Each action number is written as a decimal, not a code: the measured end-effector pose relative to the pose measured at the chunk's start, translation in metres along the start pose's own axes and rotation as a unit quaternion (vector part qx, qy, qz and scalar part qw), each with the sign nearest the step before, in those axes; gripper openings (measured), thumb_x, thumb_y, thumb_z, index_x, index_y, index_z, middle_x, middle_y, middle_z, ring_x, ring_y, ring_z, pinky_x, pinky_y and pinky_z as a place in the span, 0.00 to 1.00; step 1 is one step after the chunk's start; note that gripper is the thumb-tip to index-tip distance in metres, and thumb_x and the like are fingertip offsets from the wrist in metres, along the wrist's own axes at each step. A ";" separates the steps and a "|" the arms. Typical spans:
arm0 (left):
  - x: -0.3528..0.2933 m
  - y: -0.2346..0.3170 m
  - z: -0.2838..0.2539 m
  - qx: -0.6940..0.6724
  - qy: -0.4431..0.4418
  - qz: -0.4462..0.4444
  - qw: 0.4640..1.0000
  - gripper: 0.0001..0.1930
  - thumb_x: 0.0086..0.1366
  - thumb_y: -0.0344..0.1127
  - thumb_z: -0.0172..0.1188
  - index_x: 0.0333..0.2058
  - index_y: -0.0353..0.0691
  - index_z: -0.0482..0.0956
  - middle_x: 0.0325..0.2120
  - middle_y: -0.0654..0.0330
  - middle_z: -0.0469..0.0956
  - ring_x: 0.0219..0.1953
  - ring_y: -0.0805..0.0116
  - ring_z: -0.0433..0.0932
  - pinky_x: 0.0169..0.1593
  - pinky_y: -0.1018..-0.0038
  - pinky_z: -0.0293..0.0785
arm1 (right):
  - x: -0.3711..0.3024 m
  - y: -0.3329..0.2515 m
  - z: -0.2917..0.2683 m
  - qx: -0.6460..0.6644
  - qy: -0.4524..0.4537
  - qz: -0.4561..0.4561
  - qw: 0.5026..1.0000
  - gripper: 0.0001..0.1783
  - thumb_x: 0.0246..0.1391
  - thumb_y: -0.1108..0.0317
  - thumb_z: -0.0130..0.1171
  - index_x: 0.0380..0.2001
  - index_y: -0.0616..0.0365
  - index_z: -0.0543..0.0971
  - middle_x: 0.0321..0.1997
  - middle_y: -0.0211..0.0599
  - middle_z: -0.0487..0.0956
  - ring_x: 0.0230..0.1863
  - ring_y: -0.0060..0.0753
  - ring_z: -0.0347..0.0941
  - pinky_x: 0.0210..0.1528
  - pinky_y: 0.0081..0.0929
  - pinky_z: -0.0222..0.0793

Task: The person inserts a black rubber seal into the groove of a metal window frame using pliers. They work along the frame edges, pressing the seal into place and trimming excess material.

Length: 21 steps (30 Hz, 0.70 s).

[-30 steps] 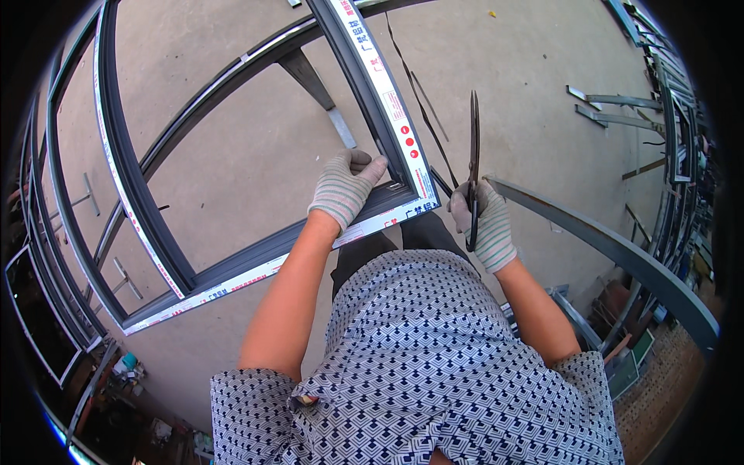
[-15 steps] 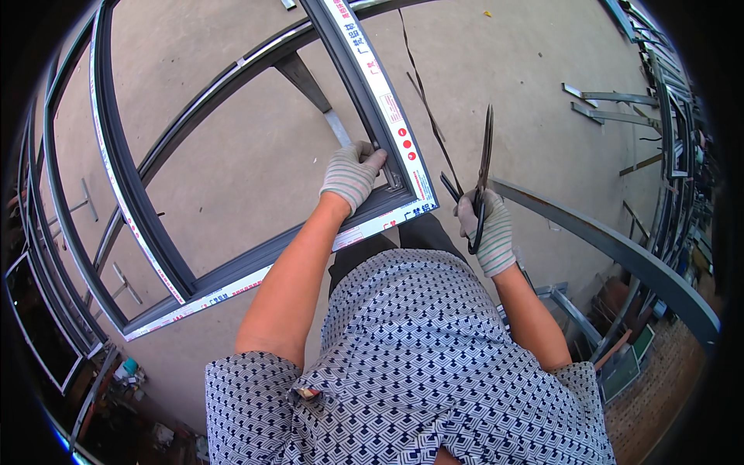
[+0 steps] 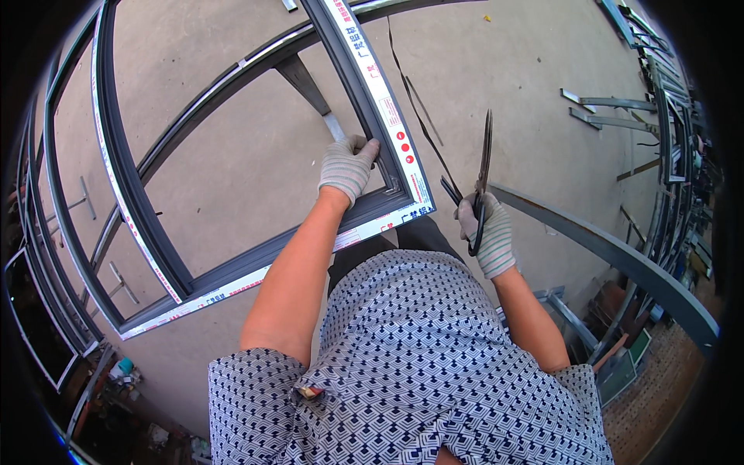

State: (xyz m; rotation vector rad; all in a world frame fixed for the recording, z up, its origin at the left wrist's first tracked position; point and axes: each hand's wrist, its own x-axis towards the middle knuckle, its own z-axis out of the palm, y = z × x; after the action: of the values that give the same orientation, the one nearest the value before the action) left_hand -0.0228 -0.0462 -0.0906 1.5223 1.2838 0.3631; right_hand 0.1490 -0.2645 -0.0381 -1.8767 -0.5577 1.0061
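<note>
A large dark grey metal window frame (image 3: 256, 256) with printed white protective film lies before me on supports. My left hand (image 3: 349, 167), in a striped knit glove, is closed at the inner edge of its right side bar, just above the near right corner. Thumb and fingertips press there; what lies under them is hidden. To the right of the frame, my gloved right hand (image 3: 490, 232) grips black-handled scissors (image 3: 486, 151), blades pointing away from me. A thin black strip (image 3: 422, 124) runs from that hand up along the frame's right side and lies loosely bent.
A curved-looking metal rail (image 3: 612, 236) extends right from beside my right hand. Metal brackets (image 3: 612, 102) and stacked profiles (image 3: 670, 116) stand at far right. More frames (image 3: 46, 287) lean at left. Under the window frame, a dark rail (image 3: 209, 85) crosses the concrete floor (image 3: 248, 178).
My left hand has slid slightly away from me along the frame's inner edge. The black strip has shifted and bends differently. My right hand with the scissors has barely moved.
</note>
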 end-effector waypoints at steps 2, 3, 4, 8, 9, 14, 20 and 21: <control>0.004 0.000 -0.005 -0.016 0.000 0.003 1.000 0.16 0.67 0.41 0.64 0.37 0.30 0.84 0.26 0.56 0.83 0.27 0.72 0.80 0.35 0.73 0.75 | 0.000 -0.001 0.002 0.000 -0.002 0.001 1.000 0.06 0.61 0.68 0.59 0.36 0.60 0.76 0.27 0.29 0.77 0.24 0.17 0.71 0.24 0.19 0.68; 0.008 0.000 -0.007 -0.018 0.004 -0.001 1.000 0.16 0.67 0.41 0.64 0.37 0.30 0.84 0.25 0.56 0.83 0.27 0.72 0.80 0.35 0.73 0.75 | 0.000 0.000 0.002 0.003 0.000 0.002 1.000 0.07 0.61 0.68 0.59 0.37 0.60 0.76 0.27 0.29 0.77 0.24 0.17 0.71 0.24 0.19 0.68; 0.013 0.000 -0.009 -0.019 0.008 -0.006 1.000 0.15 0.67 0.41 0.64 0.37 0.30 0.84 0.25 0.57 0.83 0.27 0.72 0.80 0.35 0.73 0.75 | 0.000 0.001 0.003 0.006 0.002 0.004 1.000 0.07 0.61 0.68 0.59 0.37 0.60 0.76 0.27 0.30 0.77 0.24 0.18 0.71 0.24 0.19 0.69; 0.022 -0.001 -0.017 -0.032 0.024 -0.018 0.999 0.19 0.65 0.46 0.63 0.37 0.31 0.85 0.24 0.55 0.83 0.26 0.67 0.81 0.36 0.70 0.75 | -0.001 -0.001 0.007 -0.001 0.001 0.002 1.000 0.08 0.61 0.66 0.59 0.37 0.60 0.75 0.27 0.31 0.77 0.23 0.18 0.72 0.23 0.19 0.70; 0.022 -0.003 -0.019 -0.053 0.012 -0.022 0.998 0.20 0.65 0.47 0.63 0.38 0.30 0.85 0.24 0.55 0.83 0.27 0.67 0.81 0.36 0.70 0.76 | -0.002 0.001 0.007 -0.003 0.001 -0.002 1.000 0.08 0.61 0.66 0.59 0.36 0.60 0.75 0.27 0.31 0.78 0.23 0.18 0.72 0.22 0.19 0.70; 0.005 -0.008 -0.027 0.001 -0.119 -0.028 0.993 0.24 0.63 0.50 0.65 0.41 0.28 0.83 0.28 0.51 0.84 0.30 0.65 0.83 0.40 0.70 0.77 | -0.004 0.008 0.006 -0.006 0.000 -0.003 1.000 0.09 0.62 0.65 0.59 0.36 0.60 0.75 0.27 0.31 0.78 0.22 0.17 0.71 0.22 0.18 0.68; -0.022 -0.016 -0.017 0.091 -0.198 -0.010 0.976 0.23 0.62 0.46 0.66 0.42 0.26 0.83 0.30 0.51 0.84 0.31 0.65 0.82 0.41 0.70 0.77 | -0.001 0.014 0.001 0.005 -0.004 -0.010 1.000 0.09 0.62 0.65 0.59 0.36 0.60 0.76 0.27 0.30 0.78 0.22 0.16 0.70 0.22 0.17 0.67; -0.023 -0.017 -0.015 0.093 -0.199 -0.018 0.975 0.21 0.63 0.43 0.66 0.42 0.26 0.82 0.30 0.53 0.84 0.31 0.68 0.82 0.40 0.71 0.77 | -0.001 0.013 0.001 0.004 -0.003 -0.009 1.000 0.09 0.62 0.64 0.59 0.36 0.60 0.76 0.27 0.30 0.78 0.22 0.16 0.70 0.22 0.17 0.67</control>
State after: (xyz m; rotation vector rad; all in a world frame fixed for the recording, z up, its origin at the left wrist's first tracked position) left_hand -0.0517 -0.0604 -0.0906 1.6252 1.0457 -0.0890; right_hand 0.1469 -0.2709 -0.0497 -1.8597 -0.5728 1.0023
